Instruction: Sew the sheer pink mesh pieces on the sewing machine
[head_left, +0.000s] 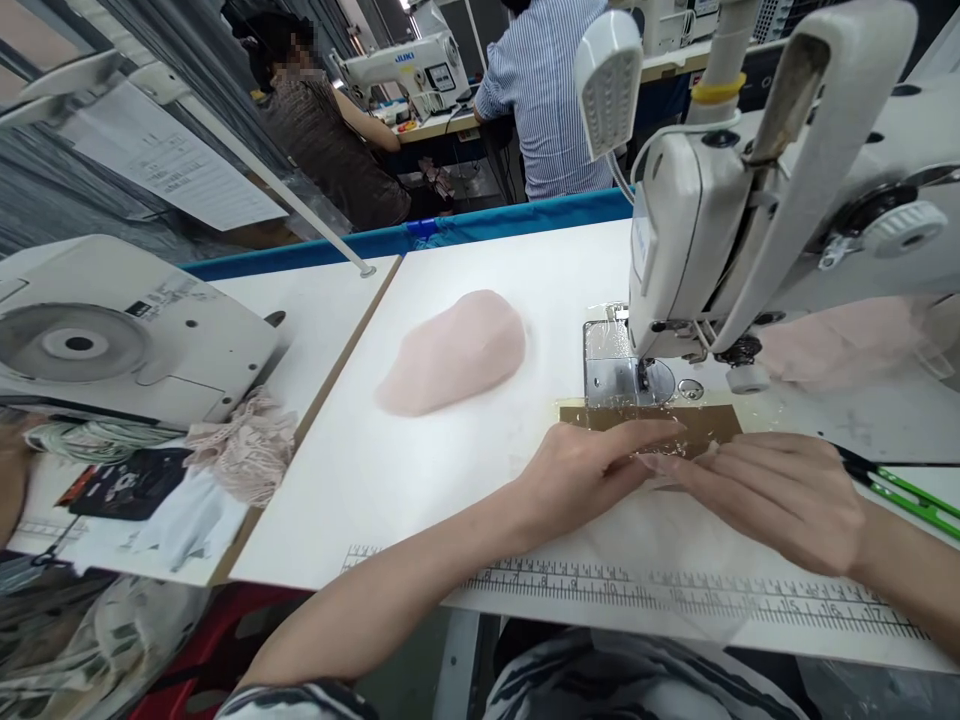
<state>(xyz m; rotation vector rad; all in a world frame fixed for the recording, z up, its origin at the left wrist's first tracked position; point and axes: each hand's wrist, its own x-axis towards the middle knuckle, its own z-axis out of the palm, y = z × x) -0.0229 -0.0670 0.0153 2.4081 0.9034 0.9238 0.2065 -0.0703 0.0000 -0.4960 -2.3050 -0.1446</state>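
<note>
My left hand [581,475] is closed, its thumb and fingers pinching the edge of a thin, see-through pale fabric [694,600] just in front of the presser foot. My right hand [780,495] is closed at the same edge, its fingertips almost touching the left ones. The fabric drapes over the table's front edge and is hard to make out. Beyond the fingers lies a brown strip [709,422], before the needle plate [604,365] of the white sewing machine [690,230]. Green-handled snips [911,500] lie behind my right wrist.
A pale pink fabric piece [457,355] lies flat on the white table [337,500], left of the machine. More pink fabric [847,345] sits under the machine arm. A printed ruler [600,585] runs along the front edge. Another machine [112,330] stands left. Two people sit beyond the table.
</note>
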